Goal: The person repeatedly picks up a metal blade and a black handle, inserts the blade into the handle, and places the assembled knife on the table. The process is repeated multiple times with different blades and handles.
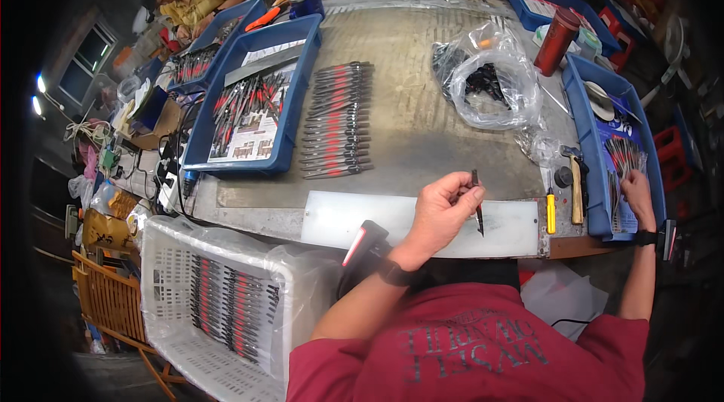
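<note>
the left hand (443, 210) is closed in a pinch, fingertips gathered on the upper end of a thin dark tool part (477, 206), which hangs nearly upright over a pale flat plate (422, 222) at the near table edge. judged, the plate gives a light backing so the dark piece reads clearly while it is checked. the right hand (636, 194) is out at the right, resting in a blue tray (592, 176); its fingers curl loosely over a loose bunch of red-and-dark pieces (623, 157), though whether it grips any cannot be told.

finished-looking tools (337, 119) lie in an even row on the grey table (422, 70), handles aligned, apparently so they can be counted or lifted as a batch. a larger blue tray (253, 100) beside them holds more. a clear plastic bag (490, 81) of dark parts sits open mid-table. a hammer (575, 179) and a yellow screwdriver (551, 210) lie just beside the right tray, within reach. a white crate (219, 304) at lower left holds ordered rows.
</note>
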The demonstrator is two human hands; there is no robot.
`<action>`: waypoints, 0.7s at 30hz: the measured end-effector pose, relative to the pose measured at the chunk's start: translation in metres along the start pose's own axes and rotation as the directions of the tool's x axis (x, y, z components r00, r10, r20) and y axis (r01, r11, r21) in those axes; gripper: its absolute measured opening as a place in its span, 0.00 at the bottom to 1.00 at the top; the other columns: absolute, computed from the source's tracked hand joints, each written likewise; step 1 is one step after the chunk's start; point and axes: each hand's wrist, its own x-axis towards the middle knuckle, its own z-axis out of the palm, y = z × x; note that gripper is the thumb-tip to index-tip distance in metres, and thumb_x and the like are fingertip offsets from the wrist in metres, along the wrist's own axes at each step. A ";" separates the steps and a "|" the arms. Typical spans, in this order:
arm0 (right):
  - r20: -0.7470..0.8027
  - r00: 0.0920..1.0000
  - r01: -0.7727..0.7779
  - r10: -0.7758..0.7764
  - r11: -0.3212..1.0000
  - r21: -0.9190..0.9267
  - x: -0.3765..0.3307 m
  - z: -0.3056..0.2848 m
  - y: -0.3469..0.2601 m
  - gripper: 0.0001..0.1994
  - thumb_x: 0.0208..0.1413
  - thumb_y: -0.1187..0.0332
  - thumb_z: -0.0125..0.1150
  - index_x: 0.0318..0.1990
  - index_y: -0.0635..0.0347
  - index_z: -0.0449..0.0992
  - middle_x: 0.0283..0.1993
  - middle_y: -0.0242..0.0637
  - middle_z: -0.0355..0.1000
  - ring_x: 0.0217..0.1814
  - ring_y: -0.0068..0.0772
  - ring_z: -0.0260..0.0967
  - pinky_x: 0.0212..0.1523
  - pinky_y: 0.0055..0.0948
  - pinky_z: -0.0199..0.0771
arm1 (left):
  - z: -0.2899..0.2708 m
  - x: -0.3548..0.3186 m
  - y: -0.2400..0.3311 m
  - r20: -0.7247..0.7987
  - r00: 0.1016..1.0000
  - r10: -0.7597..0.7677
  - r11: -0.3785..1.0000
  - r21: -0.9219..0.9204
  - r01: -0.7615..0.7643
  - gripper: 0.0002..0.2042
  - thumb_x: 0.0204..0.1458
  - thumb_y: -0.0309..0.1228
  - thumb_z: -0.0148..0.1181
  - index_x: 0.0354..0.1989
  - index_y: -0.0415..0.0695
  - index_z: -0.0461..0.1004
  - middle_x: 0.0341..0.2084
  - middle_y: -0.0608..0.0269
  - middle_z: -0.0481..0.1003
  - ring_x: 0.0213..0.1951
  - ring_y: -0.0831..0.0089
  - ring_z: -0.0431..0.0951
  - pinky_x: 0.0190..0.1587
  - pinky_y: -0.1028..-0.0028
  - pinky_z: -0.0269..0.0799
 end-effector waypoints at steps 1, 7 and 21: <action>-0.067 0.998 0.000 0.002 0.999 0.035 -0.003 -0.001 -0.013 0.09 0.50 0.71 0.56 0.23 0.62 0.65 0.16 0.32 0.62 0.16 0.24 0.61 0.17 0.27 0.59 | -0.001 0.000 0.002 -0.007 1.000 -0.004 1.000 -0.004 0.004 0.06 0.55 0.26 0.58 0.36 0.35 0.73 0.22 0.73 0.71 0.24 0.88 0.67 0.27 0.85 0.64; -0.146 0.944 0.331 -0.297 0.850 0.410 -0.047 0.015 -0.124 0.06 0.56 0.73 0.54 0.29 0.61 0.66 0.26 0.25 0.60 0.29 0.14 0.56 0.29 0.17 0.58 | -0.006 -0.002 0.007 -0.027 0.998 -0.056 0.997 0.053 0.057 0.06 0.55 0.27 0.57 0.38 0.38 0.73 0.27 0.65 0.76 0.28 0.81 0.75 0.31 0.80 0.70; 0.144 0.770 0.428 -0.621 0.671 0.605 -0.138 0.147 -0.242 0.06 0.54 0.73 0.58 0.36 0.66 0.71 0.30 0.37 0.70 0.30 0.26 0.68 0.31 0.25 0.68 | 0.000 -0.009 0.007 -0.013 0.989 -0.144 0.988 -0.060 0.143 0.06 0.55 0.28 0.59 0.34 0.38 0.75 0.25 0.67 0.74 0.25 0.80 0.72 0.31 0.79 0.69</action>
